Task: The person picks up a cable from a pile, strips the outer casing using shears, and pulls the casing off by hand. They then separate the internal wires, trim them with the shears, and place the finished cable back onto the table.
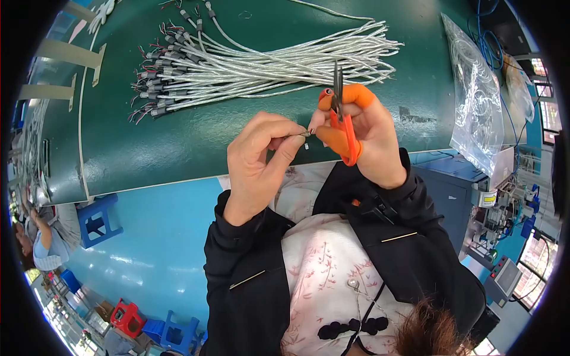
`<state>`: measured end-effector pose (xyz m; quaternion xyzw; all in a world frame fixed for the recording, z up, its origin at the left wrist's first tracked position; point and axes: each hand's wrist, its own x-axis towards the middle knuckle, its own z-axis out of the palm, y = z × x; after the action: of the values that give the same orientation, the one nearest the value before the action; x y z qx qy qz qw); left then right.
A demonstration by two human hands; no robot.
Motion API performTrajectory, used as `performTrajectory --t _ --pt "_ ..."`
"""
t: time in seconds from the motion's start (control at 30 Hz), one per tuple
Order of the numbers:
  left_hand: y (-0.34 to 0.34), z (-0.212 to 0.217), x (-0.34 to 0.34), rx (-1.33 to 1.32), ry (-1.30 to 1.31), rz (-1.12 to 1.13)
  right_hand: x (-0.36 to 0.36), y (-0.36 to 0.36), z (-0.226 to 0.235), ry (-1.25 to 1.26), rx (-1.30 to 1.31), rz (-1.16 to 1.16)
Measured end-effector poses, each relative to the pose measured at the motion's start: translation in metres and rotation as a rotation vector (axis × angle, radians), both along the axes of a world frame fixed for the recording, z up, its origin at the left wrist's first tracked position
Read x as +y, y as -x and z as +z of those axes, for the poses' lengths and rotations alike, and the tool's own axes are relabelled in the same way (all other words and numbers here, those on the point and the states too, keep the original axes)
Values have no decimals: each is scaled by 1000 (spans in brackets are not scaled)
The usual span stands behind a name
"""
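Note:
Above the near edge of the green table, my left hand (261,151) pinches the end of a thin cable (307,133) between thumb and forefinger. Close by, my right hand (362,127) is closed around orange-handled scissors (349,139), their dark blades pointing away from me. Orange covers sit on some of its fingers. The right fingertips meet the cable end near the left ones, so its exact shape is hard to make out. Beyond both hands lies a large bundle of silvery braided cables (285,62), with grey collars and bared thin wires at their left ends.
Clear plastic bags (475,95) lie at the table's right end, beside blue cords (490,44). Beige brackets (71,53) stand along the left side of the green table (160,145). A blue stool (100,221) is on the floor at left, near another person (50,237).

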<state>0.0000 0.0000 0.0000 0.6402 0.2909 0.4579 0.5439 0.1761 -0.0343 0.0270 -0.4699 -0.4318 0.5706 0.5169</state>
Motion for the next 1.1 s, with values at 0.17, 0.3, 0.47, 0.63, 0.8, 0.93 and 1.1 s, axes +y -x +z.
performTrajectory --t 0.17,0.3,0.47,0.63,0.8,0.93,1.1 --pt "-1 3 -2 4 82 2 -4 -2 -11 -274 -325 -33" --pt "1 2 -2 -35 215 -7 0 -4 -7 -545 -577 26" --pt "3 -3 -3 -125 463 3 1 -8 -1 -847 -1014 162" --pt "0 -10 0 -151 167 56 -11 2 -15 -291 -411 -224" --pt "-3 -4 -4 -66 57 102 -9 5 -6 -60 -2 -209" --pt "-5 -2 -4 30 -11 120 -4 7 -8 109 96 -139" --pt "-6 -2 -4 73 -98 121 -9 13 -13 -57 -129 -174"
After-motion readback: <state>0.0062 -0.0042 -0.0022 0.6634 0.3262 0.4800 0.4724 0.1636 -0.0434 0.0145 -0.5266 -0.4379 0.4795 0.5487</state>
